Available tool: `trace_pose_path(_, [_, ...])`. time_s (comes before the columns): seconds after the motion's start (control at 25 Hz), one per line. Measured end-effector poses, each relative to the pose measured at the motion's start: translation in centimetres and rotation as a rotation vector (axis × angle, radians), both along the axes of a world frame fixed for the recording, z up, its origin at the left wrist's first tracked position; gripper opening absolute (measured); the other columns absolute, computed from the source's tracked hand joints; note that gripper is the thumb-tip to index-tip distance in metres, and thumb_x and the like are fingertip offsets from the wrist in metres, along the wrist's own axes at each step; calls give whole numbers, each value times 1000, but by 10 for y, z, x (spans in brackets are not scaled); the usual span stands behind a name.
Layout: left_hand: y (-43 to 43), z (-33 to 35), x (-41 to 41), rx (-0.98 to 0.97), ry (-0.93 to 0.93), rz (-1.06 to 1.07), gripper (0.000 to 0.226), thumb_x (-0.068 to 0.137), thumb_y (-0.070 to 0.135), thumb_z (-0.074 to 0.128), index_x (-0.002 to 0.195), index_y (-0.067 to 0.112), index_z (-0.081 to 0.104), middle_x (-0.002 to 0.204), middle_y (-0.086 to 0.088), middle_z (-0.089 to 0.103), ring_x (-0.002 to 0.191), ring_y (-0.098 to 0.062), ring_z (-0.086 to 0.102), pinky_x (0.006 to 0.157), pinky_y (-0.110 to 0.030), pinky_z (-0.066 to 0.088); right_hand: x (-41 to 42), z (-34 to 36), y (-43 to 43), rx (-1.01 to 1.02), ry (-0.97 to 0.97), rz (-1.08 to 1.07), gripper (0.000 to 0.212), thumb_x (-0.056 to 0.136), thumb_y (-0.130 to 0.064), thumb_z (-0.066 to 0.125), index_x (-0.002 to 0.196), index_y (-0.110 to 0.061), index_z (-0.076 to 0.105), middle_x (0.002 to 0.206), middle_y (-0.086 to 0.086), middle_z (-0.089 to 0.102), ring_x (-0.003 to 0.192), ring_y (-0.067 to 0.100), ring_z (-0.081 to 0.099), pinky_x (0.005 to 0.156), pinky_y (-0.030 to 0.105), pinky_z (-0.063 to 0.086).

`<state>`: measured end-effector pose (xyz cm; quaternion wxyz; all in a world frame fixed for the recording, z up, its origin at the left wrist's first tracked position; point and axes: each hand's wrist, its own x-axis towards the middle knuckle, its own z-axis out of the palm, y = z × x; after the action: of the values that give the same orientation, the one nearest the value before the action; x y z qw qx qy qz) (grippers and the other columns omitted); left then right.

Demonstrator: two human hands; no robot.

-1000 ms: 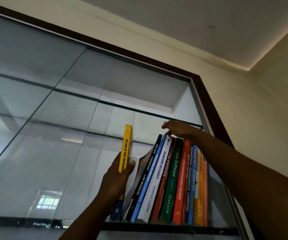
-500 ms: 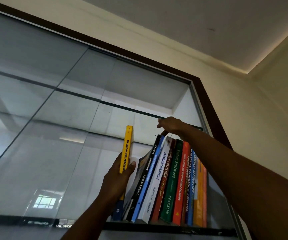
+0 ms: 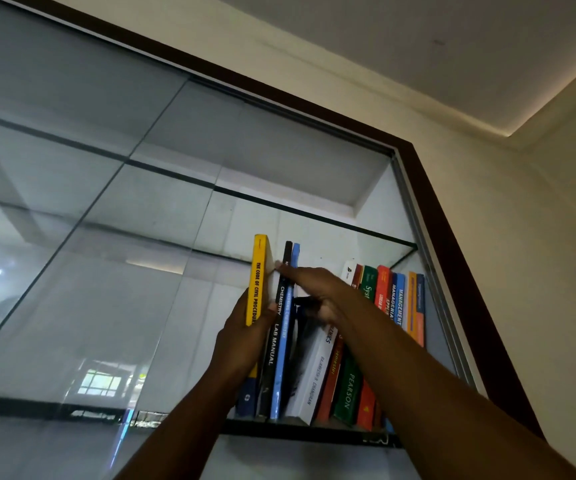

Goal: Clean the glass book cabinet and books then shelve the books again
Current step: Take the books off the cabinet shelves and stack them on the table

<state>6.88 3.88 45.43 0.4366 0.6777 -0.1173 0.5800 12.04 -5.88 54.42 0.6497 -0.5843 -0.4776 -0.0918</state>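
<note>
The right hand (image 3: 317, 289) dropped leftward off the book tops; under its fingers (image 3: 290, 271) the black book (image 3: 276, 341) and blue book (image 3: 281, 358) rose from leaning to upright, close beside the yellow book (image 3: 258, 282) past the fingertips.

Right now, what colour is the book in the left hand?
The book is yellow with black lettering; head view.

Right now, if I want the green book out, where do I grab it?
Grip the green book at the top of its spine, coming from the front and slightly above. It stands on end with only the spine facing out, and the red book and others crowd both sides, so you probably can't pinch it lower down. Tip it toward you.
</note>
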Motion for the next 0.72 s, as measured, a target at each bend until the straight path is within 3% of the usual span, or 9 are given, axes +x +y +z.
trace_pose_path(0.08, [-2, 1, 0, 3, 26, -7, 46, 92, 42, 49, 137, 32, 41, 127, 0, 58, 112, -20, 58, 102, -46, 43, -6, -14, 2, -90, 17, 24, 26, 89, -36, 60, 105, -16, 52, 84, 5, 59, 71, 18, 58, 56, 32, 52])
trace_pose_path(0.16, [-3, 1, -2, -7, 27, -26, 44, 94, 39, 49, 137, 31, 42, 131, -2, 56, 115, -21, 56, 104, -46, 41, -5, -20, 8, -36, 17, 12, 34, 90, -32, 59, 115, -9, 51, 85, 7, 60, 68, 18, 59, 49, 27, 51])
trace_pose_path(0.24, [-2, 0, -3, -47, 26, -46, 46, 94, 38, 49, 138, 30, 39, 135, -4, 53, 119, -23, 53, 105, -47, 40, -1, -25, 14, -16, -14, -146, 49, 87, -25, 64, 123, 0, 44, 100, 15, 60, 80, 23, 62, 64, 34, 57])
trace_pose_path(0.32, [-2, -3, -6, -84, 5, -28, 51, 94, 35, 50, 142, 29, 35, 139, -4, 49, 123, -25, 49, 107, -45, 37, -1, -35, 17, -34, -68, -279, 48, 86, -14, 64, 124, -1, 36, 102, 15, 56, 81, 22, 61, 79, 39, 55])
trace_pose_path(0.4, [-2, -6, -10, -85, -20, 21, 55, 95, 30, 50, 145, 26, 29, 141, -4, 46, 125, -24, 47, 106, -35, 35, -4, -49, 17, -86, -169, -458, 54, 87, -12, 62, 130, -7, 29, 112, 15, 54, 94, 25, 60, 79, 34, 50])
trace_pose_path(0.52, [-1, -11, -16, -48, -17, 86, 61, 94, 25, 53, 147, 24, 23, 134, -6, 50, 104, -13, 49, 87, -22, 35, -11, -62, 20, -52, -251, -695, 52, 91, -18, 55, 135, -10, 28, 124, 15, 53, 108, 31, 56, 83, 31, 46])
trace_pose_path(0.72, [-7, -12, -52, -46, -83, 90, 49, 93, 31, 52, 139, 21, 38, 116, -3, 58, 95, -15, 54, 62, -11, 37, -29, -70, 8, 146, -312, -685, 39, 92, -25, 52, 129, -16, 42, 112, 12, 62, 97, 29, 62, 84, 41, 52])
